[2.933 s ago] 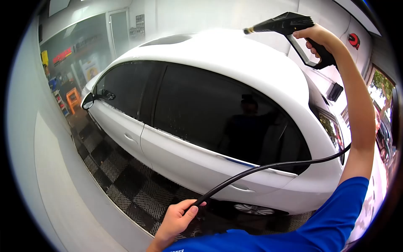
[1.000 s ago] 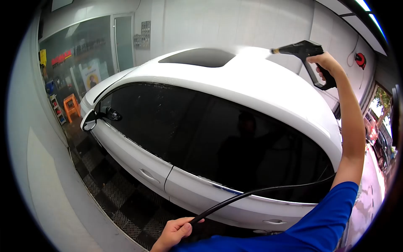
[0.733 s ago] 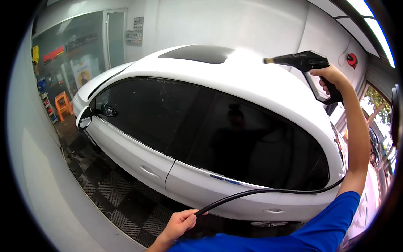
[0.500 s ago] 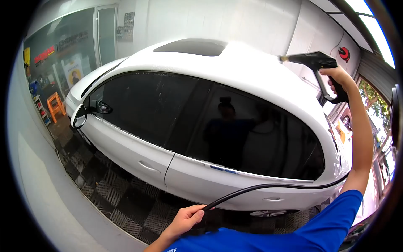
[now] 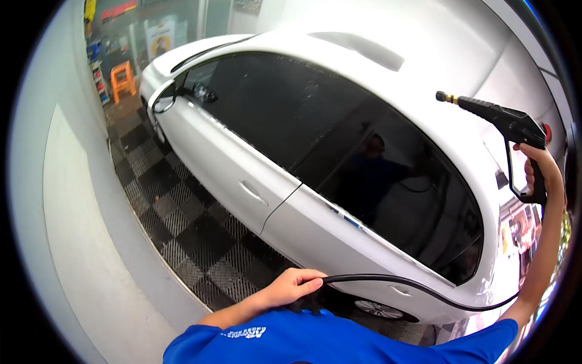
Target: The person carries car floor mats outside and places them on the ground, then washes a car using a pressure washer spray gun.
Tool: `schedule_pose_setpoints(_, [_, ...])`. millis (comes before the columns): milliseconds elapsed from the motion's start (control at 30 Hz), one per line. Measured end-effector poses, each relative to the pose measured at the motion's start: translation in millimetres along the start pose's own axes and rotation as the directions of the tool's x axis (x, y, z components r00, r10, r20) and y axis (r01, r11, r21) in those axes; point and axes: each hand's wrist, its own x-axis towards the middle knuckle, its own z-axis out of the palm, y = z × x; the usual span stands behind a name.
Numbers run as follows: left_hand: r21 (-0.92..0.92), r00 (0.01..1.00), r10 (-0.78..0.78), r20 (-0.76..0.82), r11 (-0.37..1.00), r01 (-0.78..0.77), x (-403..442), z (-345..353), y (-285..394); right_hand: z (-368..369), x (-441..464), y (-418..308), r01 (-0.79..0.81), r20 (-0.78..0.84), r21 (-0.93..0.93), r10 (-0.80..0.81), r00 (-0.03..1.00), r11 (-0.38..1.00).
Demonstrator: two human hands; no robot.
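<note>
My right hand (image 5: 538, 173) is wrapped round the grip of a black pressure washer gun (image 5: 515, 127), raised beside the rear of the roof. The gun's brass-and-black nozzle points left over the white car (image 5: 357, 255). No spray shows from it now. Low in the middle, my left hand (image 5: 297, 285) is closed on a black hose (image 5: 388, 278), which runs right past the rear door toward my right forearm. Water drops dot the dark side windows (image 5: 273, 109).
A pale wall (image 5: 79, 182) curves along the left. Beneath the car lies a dark checkered tile floor (image 5: 182, 230). An orange stool (image 5: 123, 80) stands by a glass partition at the far left. The car's side mirror (image 5: 163, 97) sticks out.
My view has turned and tilted, so the car sits more diagonally. The spray haze near the nozzle is gone. Both hands keep their holds, and the gun appears farther right and lower.
</note>
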Motion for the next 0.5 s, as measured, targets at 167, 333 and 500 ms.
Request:
schedule_pose_setpoints(167, [-0.003,0.995,0.065,-0.080,0.998,-0.066,-11,-13,-7,17,-11,-16,0.131,0.131,0.109,-0.145,0.981,0.985])
schedule_pose_setpoints(333, [0.032,0.992,0.023,-0.120,0.999,-0.019,-28,-28,0,40,-5,-35,0.093,-0.139,-0.093,-0.106,0.985,0.991])
schedule_pose_setpoints(500, [0.061,0.981,0.083,-0.175,0.995,-0.073,-37,-46,8,66,-11,-64,0.177,-0.116,-0.128,-0.192,0.974,0.976])
